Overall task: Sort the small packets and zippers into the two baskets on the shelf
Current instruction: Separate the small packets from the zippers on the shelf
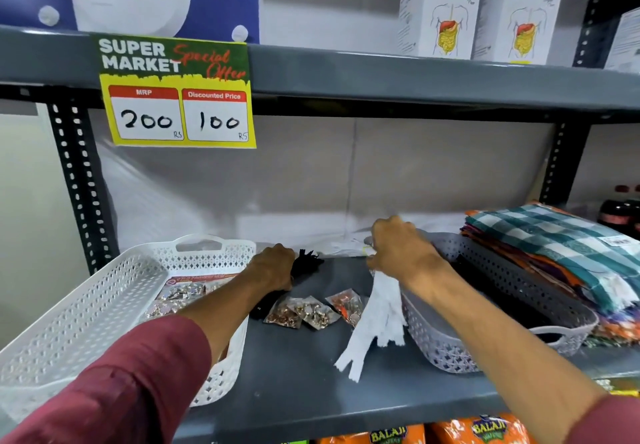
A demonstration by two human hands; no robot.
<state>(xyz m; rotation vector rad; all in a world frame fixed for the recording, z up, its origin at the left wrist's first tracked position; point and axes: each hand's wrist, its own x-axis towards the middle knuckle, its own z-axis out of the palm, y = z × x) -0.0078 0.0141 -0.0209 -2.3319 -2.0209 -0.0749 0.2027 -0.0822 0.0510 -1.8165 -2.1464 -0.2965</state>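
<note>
On the shelf [311,374], the left hand [273,267] is clenched round a bundle of black zippers [306,262], while the right hand [398,249] pinches white zippers [375,319] that trail beside the grey basket [485,346]. Whether the right grip holds every strip is hard to tell. Loose tails could snag the three packets [311,312] between the hands and drag them off the shelf's edge. One packet already lies in the white basket [104,305].

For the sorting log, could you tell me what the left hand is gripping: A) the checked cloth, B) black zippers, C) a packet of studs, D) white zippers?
B: the left hand is closed around the black zippers, beside the white basket.
</note>
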